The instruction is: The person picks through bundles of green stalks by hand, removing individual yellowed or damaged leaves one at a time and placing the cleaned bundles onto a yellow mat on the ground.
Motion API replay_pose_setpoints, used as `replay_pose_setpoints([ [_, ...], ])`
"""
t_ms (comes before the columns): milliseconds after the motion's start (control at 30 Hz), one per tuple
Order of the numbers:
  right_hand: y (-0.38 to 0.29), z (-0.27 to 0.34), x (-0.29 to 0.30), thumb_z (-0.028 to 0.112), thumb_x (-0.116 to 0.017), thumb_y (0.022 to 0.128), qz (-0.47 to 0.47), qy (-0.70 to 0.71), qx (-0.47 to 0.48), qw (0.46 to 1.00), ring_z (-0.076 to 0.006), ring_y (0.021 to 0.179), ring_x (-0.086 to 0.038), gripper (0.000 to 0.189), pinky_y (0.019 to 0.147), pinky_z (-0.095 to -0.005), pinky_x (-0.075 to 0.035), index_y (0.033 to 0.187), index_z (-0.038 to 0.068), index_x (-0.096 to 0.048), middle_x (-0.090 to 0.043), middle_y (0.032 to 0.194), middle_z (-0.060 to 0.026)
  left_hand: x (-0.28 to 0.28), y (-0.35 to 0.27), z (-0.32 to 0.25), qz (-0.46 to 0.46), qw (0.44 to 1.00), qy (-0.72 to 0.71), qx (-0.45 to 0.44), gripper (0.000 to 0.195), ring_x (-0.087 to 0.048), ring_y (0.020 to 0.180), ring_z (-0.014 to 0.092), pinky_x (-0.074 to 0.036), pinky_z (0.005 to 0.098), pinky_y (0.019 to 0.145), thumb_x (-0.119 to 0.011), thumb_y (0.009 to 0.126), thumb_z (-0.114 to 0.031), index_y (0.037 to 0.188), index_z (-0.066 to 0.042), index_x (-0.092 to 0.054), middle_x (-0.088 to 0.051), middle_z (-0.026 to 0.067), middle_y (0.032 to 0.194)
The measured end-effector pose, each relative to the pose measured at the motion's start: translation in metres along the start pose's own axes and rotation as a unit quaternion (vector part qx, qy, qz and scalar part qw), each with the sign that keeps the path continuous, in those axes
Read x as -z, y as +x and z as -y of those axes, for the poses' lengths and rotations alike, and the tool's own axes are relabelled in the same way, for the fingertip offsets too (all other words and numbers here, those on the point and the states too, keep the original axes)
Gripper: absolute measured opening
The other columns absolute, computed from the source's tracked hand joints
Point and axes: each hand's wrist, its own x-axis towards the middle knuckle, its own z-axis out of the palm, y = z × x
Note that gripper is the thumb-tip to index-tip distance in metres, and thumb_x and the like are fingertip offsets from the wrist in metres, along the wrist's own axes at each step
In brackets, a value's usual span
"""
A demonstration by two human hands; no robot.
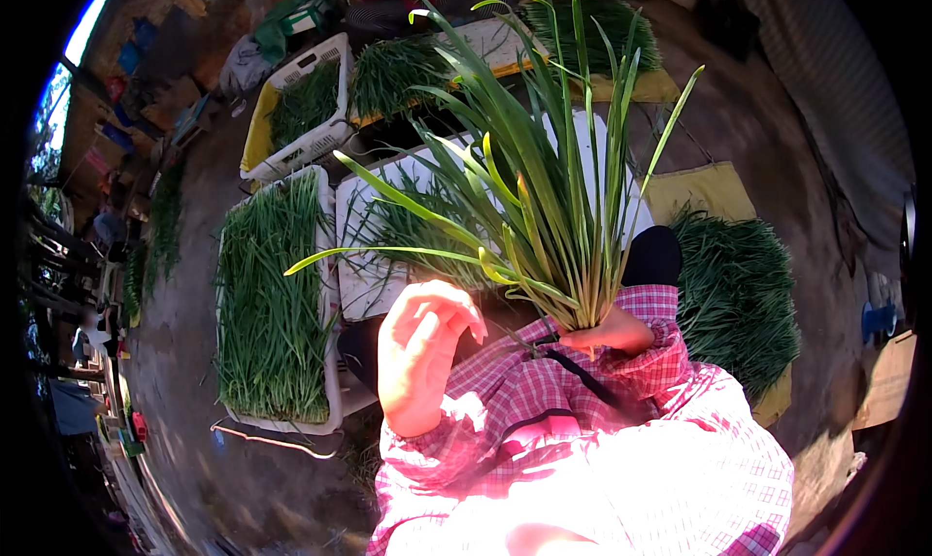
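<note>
My right hand (613, 331) grips a bunch of garlic chives (553, 221) by its pale stem ends, low in front of my plaid shirt. The green leaves fan out upward and to the left, and a few are yellowed. Raised left of the bunch, my left hand (426, 356) is loosely curled with nothing visible in it. Beyond the hands, a white board (360, 287) carries a loose heap of chives (429, 228), which the held leaves partly cover.
At left stands a white crate (333, 381) packed with chives. Another white crate (331, 137), yellow-lined, sits beyond it. More chives (735, 301) are stacked at right beside yellow sheeting (699, 192). Across the board, another person's striped clothing (466, 3) shows at the top.
</note>
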Motion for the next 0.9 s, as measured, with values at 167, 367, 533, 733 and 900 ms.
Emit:
replay_pose_setpoints([
  [167,0.003,0.007,-0.005,0.006,-0.060,0.072,0.035,0.002,-0.029,0.999,-0.0078,0.047,-0.046,0.022,0.038,-0.0196,-0.034,0.088,0.002,-0.046,-0.047,0.062,-0.0019,0.033,-0.004,0.032,-0.086,0.982,0.170,0.011,0.021,-0.048,0.078,0.016,-0.039,0.0256,0.069,-0.044,0.078,-0.002,0.099,0.003,-0.045,-0.049,0.0110,0.094],
  [367,0.010,-0.006,-0.006,0.006,-0.060,0.072,0.042,-0.013,-0.025,0.999,-0.0086,0.043,-0.046,0.028,0.036,-0.0204,-0.036,0.095,0.002,-0.045,-0.048,0.060,-0.0027,0.020,0.017,0.040,-0.100,0.800,0.550,-0.218,0.031,-0.036,0.074,0.013,-0.033,0.0242,0.067,-0.056,0.072,-0.002,0.101,-0.003,-0.046,-0.036,0.0072,0.098],
  [533,0.011,-0.013,-0.007,0.008,-0.062,0.071,0.022,-0.018,-0.047,0.999,-0.0085,0.041,-0.046,0.032,0.035,-0.0201,-0.036,0.098,0.001,-0.046,-0.049,0.059,-0.0033,0.016,0.019,0.048,-0.180,0.739,0.571,-0.310,0.036,-0.033,0.070,0.014,-0.031,0.0261,0.063,-0.060,0.069,-0.006,0.099,-0.004,-0.039,-0.032,0.0078,0.096],
  [733,0.011,-0.013,-0.008,0.006,-0.060,0.071,0.029,-0.015,-0.018,0.999,-0.0084,0.043,-0.046,0.033,0.036,-0.0196,-0.036,0.100,0.001,-0.045,-0.049,0.060,-0.0030,0.008,0.015,0.051,-0.171,0.716,0.568,-0.368,0.035,-0.034,0.070,0.015,-0.029,0.0260,0.061,-0.064,0.065,-0.007,0.092,-0.005,-0.042,-0.037,0.0079,0.087],
  [900,0.014,-0.033,-0.002,0.005,-0.059,0.072,0.034,-0.028,0.042,0.998,-0.0084,0.044,-0.046,0.033,0.037,-0.0199,-0.036,0.101,0.000,-0.045,-0.049,0.061,-0.0031,-0.004,0.025,0.044,-0.110,0.784,0.574,-0.210,0.031,-0.043,0.070,0.025,-0.035,0.0326,0.061,-0.068,0.059,-0.006,0.084,-0.004,-0.051,-0.043,0.0111,0.076],
])
